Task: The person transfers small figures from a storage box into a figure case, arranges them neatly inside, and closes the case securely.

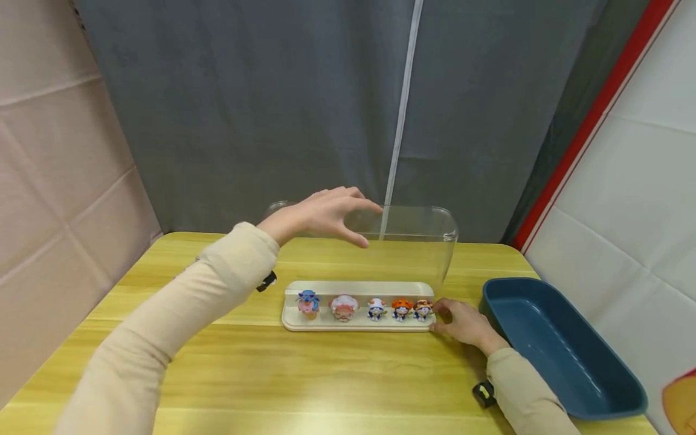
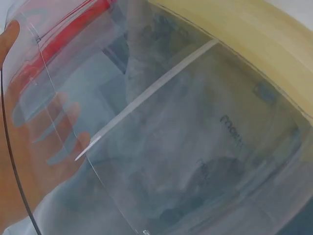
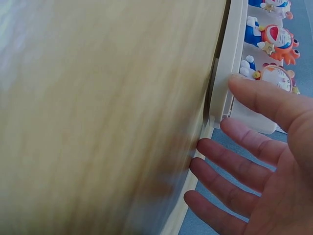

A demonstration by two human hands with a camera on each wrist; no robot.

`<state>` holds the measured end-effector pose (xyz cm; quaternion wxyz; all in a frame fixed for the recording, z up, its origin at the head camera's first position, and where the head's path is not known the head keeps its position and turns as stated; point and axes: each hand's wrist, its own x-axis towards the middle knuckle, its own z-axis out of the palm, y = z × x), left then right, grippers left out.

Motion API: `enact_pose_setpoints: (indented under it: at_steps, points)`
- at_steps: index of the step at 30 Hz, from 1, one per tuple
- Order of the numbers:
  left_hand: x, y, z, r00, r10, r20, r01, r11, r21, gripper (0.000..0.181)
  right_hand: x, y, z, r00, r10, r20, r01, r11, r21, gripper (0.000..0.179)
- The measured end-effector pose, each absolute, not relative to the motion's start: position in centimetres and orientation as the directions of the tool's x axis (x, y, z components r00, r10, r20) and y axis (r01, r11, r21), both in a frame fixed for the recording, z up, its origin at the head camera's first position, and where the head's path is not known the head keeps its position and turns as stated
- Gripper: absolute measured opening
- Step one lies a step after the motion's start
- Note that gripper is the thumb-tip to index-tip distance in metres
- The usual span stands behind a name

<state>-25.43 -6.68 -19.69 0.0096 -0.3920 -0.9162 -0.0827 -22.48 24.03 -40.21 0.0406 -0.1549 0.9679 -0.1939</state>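
Over the white display tray point(image 1: 359, 327) my left hand point(image 1: 331, 214) spans the top of a clear plastic cover point(image 1: 418, 226), thumb toward the near side and fingers toward the far side. In the left wrist view the clear cover point(image 2: 166, 147) fills most of the frame. At the tray's right end my right hand point(image 1: 464, 323) has its thumb and index fingertips on the corner, the other fingers spread. Along the tray stand a figurine with an ice-cream cone point(image 1: 308, 305), a pink-and-white figurine point(image 1: 344, 308) and several small white ones, including an orange-capped figurine point(image 1: 402, 310).
A deep blue bin point(image 1: 565, 344) stands at the right, beside my right forearm. Behind the wooden table point(image 1: 326, 374) hangs a grey curtain point(image 1: 244, 121). Small items show partly at the far left, behind my left sleeve point(image 1: 179, 320).
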Motion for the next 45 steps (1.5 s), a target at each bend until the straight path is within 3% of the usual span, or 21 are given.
enact_pose_setpoints:
  at_steps: [45]
  points:
    - [-26.1, -5.5, -24.6, -0.684, 0.729, 0.041, 0.723, 0.668, 0.176, 0.064, -22.4, 24.0, -40.4, -0.946, -0.324, 0.008, -0.302, 0.87, -0.39, 0.029]
